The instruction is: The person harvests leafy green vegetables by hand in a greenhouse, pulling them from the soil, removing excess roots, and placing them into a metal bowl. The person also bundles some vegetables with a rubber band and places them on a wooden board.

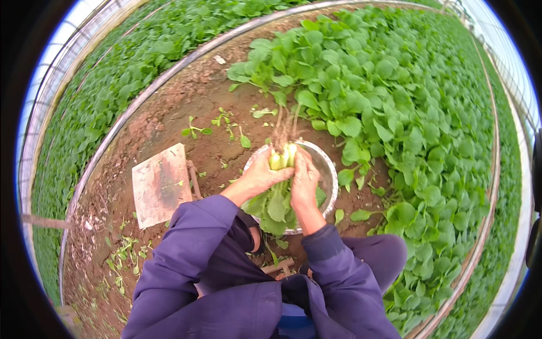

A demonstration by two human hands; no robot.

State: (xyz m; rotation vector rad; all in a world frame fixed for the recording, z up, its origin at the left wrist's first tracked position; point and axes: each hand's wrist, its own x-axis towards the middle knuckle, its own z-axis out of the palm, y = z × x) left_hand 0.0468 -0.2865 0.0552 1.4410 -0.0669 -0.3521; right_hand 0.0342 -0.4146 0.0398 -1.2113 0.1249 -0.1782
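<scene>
Both hands grip one bunch of leafy greens (277, 201), its roots (284, 129) pointing away from me and its leaves hanging toward my lap. My left hand (259, 176) wraps the pale stems from the left, thumb laid across them. On the other side, my right hand (304, 176) holds the stem bases with bent fingers. Below the bunch stands a round metal basin (334, 186), partly hidden by the hands and leaves. A green leaf shows inside it at the right.
A small wooden stool (161, 186) stands on the soil to the left. Loose leaves (195, 129) lie scattered on the bare earth. Dense growing greens (381, 93) fill the right side. A long pale pipe-like edging (169, 72) curves along the left bed.
</scene>
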